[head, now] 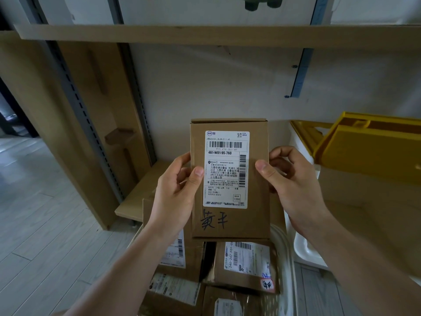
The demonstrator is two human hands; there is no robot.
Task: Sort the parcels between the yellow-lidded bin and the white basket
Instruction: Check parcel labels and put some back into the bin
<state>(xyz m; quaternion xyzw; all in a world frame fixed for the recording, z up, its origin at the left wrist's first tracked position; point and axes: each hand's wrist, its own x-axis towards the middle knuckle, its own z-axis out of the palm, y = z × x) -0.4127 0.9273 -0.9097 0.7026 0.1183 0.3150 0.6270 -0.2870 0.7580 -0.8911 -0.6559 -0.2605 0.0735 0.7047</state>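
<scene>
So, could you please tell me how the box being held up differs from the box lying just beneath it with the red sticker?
The held box is upright in the air, gripped at its sides by the left hand and right hand; the red-sticker box lies flat in the pile. The held box has handwriting directly on its cardboard; the red-sticker box has it on the sticker. Both are brown cardboard with white shipping labels.
</scene>
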